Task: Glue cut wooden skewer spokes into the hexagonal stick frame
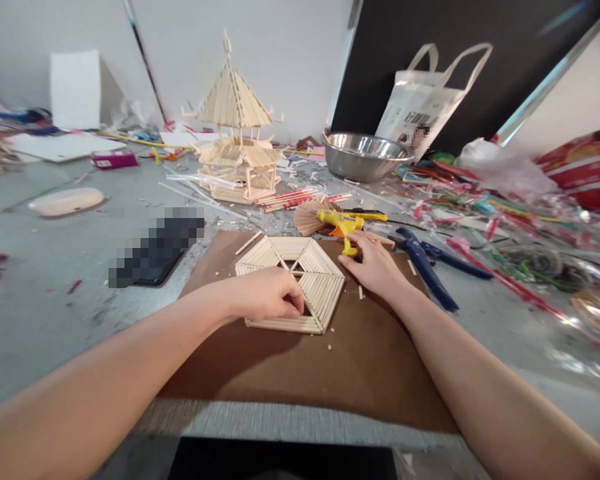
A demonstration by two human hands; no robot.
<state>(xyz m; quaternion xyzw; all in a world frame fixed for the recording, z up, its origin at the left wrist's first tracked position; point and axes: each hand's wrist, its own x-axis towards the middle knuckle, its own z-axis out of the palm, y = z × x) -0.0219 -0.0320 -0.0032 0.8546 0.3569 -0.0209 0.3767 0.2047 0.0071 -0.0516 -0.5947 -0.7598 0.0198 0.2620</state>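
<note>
A hexagonal frame of pale sticks, with spokes meeting near its centre, lies flat on a brown sheet. My left hand is over the frame's left and middle part, its fingers curled down at an inner gap; whatever the fingertips may pinch is hidden. Beyond the frame's right corner, my right hand has its fingers around the handle of a yellow glue gun, whose nozzle points left. Small stick pieces are scattered on the sheet.
A pale stick pagoda stands behind, near red-tipped sticks. A dark phone lies left. Blue-handled pliers are right of my right hand. Farther back are a metal bowl, a white bag and tangled scraps.
</note>
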